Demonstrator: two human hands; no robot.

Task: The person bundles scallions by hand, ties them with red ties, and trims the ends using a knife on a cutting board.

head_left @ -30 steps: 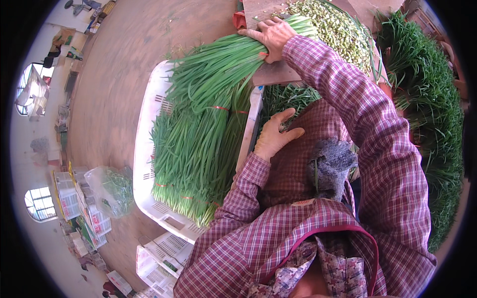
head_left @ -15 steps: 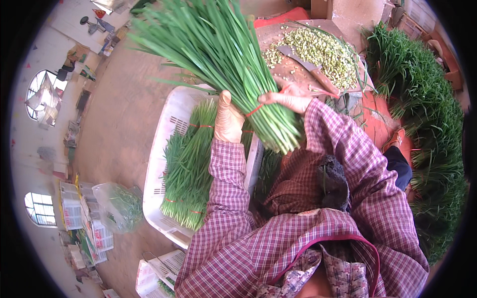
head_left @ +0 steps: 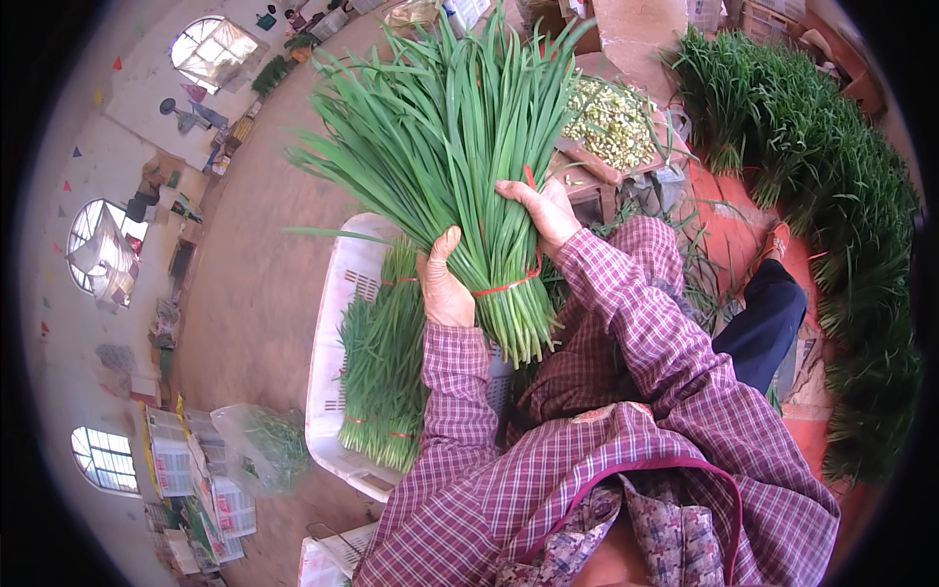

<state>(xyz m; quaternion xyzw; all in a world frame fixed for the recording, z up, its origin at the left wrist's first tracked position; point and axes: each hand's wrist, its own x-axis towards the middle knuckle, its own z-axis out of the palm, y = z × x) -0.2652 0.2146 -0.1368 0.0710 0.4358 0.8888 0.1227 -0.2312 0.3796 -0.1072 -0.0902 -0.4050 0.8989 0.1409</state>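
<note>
A large bunch of garlic chives (head_left: 479, 147), bound near its cut ends by a red tie, is held up between my two hands. My left hand (head_left: 448, 286) cups its left side, thumb upward, just by the tie. On the other side my right hand (head_left: 546, 213) grips the leaves above the tie, thumb across the front and a loose red strip beside it. Leaf tips fan away from me; pale stem ends point toward my lap. Below and left, a white plastic crate (head_left: 323, 391) contains more tied chive bunches (head_left: 381, 362).
Beyond the bunch, a knife (head_left: 592, 161) shows its wooden handle beside a heap of chopped pale stem bits (head_left: 616, 122). Loose chives (head_left: 812, 196) stand massed along the right, next to red sheeting (head_left: 719, 235). A clear plastic bag of greens (head_left: 262, 445) sits at left.
The bunch has swung more upright and come nearer to me, its leaves spreading wider. My right hand has moved from the tie to the leaves above it. The view has shifted.
</note>
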